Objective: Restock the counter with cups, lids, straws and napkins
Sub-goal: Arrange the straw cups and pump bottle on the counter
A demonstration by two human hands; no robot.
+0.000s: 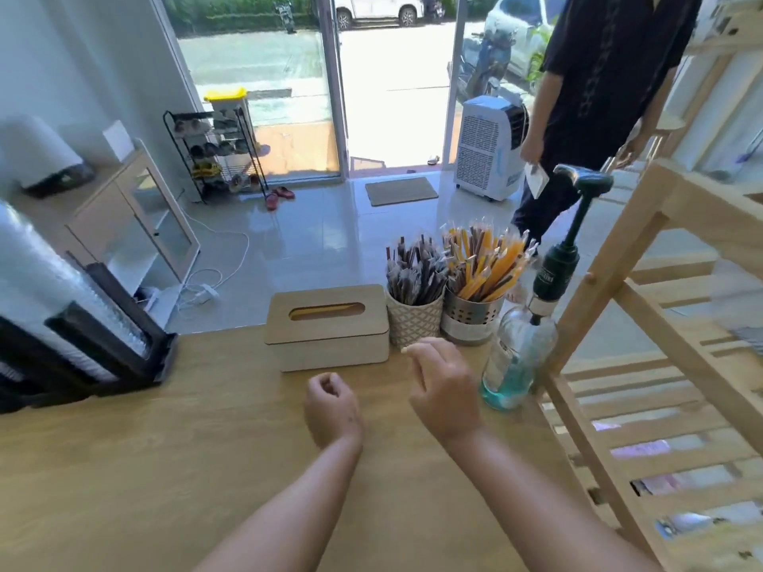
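A wooden napkin box (327, 326) with a slot in its lid stands at the far edge of the wooden counter (173, 460). To its right, a patterned cup (415, 322) holds dark wrapped straws (413, 266), and a metal holder (470, 319) holds yellow wrapped straws (483, 262). My left hand (332, 406) hovers just in front of the box, fingers curled, holding nothing. My right hand (444, 383) hangs near the patterned cup, fingers loosely apart and bare. Sleeves of clear cups or lids sit in a black rack (95, 348) at the left.
A glass pump bottle (516, 357) with blue liquid stands right of the straws, against a wooden shelf unit (660, 324). Beyond the counter a person (598, 97) in dark clothes walks by a white air cooler (489, 148). A shoe rack (214, 150) stands by the glass door.
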